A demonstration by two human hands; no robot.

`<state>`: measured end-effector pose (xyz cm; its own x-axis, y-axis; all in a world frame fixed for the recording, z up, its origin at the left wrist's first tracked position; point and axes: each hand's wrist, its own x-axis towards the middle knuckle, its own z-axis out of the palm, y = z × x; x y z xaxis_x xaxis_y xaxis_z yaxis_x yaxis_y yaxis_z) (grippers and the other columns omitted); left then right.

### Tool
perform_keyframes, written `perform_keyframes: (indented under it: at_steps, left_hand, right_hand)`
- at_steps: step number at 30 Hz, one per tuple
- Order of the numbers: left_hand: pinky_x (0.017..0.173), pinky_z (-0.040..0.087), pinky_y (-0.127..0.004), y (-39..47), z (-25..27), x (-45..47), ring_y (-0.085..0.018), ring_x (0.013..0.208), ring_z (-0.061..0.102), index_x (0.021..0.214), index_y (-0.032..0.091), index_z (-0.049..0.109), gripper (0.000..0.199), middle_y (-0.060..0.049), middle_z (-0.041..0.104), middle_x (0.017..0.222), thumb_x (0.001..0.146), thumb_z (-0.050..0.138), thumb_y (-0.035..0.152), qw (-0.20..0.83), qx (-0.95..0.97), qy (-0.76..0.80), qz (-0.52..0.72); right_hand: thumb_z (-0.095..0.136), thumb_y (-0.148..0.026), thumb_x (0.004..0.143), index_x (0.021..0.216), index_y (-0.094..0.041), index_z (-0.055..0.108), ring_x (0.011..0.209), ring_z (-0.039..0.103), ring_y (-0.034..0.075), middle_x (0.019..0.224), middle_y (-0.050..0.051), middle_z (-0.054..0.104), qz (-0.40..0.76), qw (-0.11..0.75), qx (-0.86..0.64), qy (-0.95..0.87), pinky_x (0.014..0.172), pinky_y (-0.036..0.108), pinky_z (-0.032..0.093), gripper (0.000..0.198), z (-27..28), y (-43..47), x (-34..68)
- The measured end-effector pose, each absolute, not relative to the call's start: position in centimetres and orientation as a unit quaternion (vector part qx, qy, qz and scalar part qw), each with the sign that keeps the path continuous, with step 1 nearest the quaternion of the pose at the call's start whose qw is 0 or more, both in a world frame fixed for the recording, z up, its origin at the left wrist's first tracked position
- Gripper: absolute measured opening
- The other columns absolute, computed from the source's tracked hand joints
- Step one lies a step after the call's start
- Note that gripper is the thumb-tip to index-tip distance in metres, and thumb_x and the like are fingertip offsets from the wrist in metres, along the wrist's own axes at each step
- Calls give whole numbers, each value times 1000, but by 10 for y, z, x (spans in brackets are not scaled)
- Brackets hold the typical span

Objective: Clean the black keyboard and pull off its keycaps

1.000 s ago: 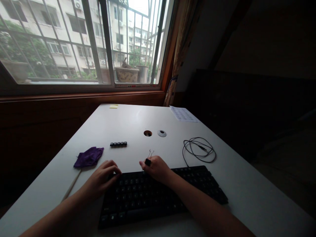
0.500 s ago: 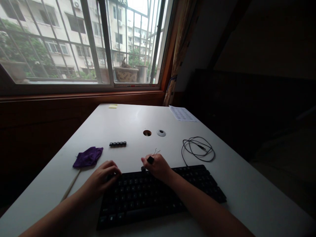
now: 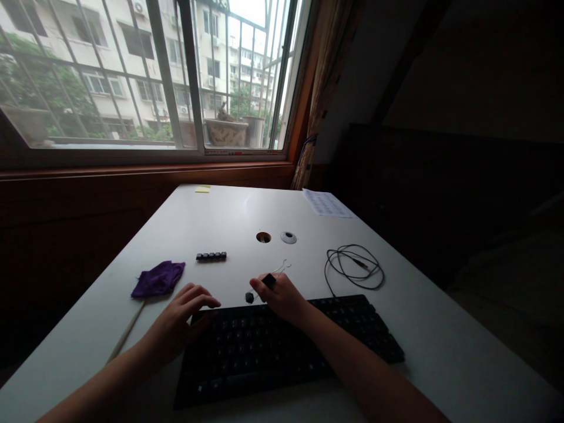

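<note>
My right hand (image 3: 284, 298) is closed around the black handle of a keycap puller (image 3: 269, 281), whose thin wires stick out at the upper right. At the puller's lower left end is a black keycap (image 3: 249, 297), just beyond the keyboard's back edge. Over the back left corner of the black keyboard (image 3: 259, 352) rests my left hand (image 3: 183, 311), its fingers stretched out and the thumb apart, low by the keys. Several black keycaps (image 3: 211, 256) stand in a row on the table behind the keyboard.
A coiled black cable (image 3: 355, 267) lies behind the keyboard's right side. To the left is a purple cloth (image 3: 158, 279) on a stick (image 3: 127, 332). The white table (image 3: 233, 217) has a round hole (image 3: 263, 237) beside a grey cover (image 3: 288, 237). Papers (image 3: 328, 203) lie at the back right.
My right hand has shifted slightly, and the keycap at the puller's end has moved left, clear of the keyboard's back edge. My left fingers have straightened.
</note>
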<state>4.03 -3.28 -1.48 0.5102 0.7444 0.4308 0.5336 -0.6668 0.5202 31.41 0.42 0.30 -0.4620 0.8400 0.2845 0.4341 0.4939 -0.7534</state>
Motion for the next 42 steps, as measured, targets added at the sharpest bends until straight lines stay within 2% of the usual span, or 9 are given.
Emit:
perform_keyframes:
  at_steps: [6,14,23,30,38,42]
  left_hand:
    - [79,52,-32,-40,-11,44,-21,89,62,107,23,63,13,-6,66,96,95,59,26,183,830,384,360]
    - [77,54,-30,-45,-5,47,-20,88,67,116,25,59,22,-4,71,102,98,50,36,328,769,439,330]
    - [82,52,-31,-45,-7,50,-22,97,68,119,25,57,29,-4,73,106,95,55,41,435,732,433,295]
    - [90,49,-34,-46,-2,51,-24,103,66,120,26,55,31,-4,72,110,93,59,41,472,716,430,284]
    - [89,49,-33,-45,-1,50,-23,102,66,118,24,57,31,-5,71,107,91,63,39,500,693,426,296]
    - [90,49,-35,-45,-2,49,-24,102,65,116,23,58,30,-6,71,107,91,63,38,481,707,422,301]
  right_hand:
    - [37,-51,100,68,-16,59,57,51,10,62,-1,54,357,322,-360,-800,59,23,40,52,9,-5,305]
    - [49,-47,97,76,-17,63,65,52,11,71,0,58,317,283,-312,-849,62,22,40,39,8,-11,301]
    - [58,-43,94,85,-16,69,63,52,10,75,1,62,289,266,-267,-880,61,21,41,30,1,-11,300]
    - [62,-39,92,89,-15,70,62,54,10,77,2,64,320,282,-255,-868,60,20,43,25,0,-13,300]
    - [66,-30,88,90,-15,71,66,58,10,80,3,66,344,297,-230,-860,64,21,46,16,4,-14,300]
    - [66,-27,88,91,-15,71,66,58,11,81,4,67,348,291,-226,-862,64,21,47,14,4,-14,302]
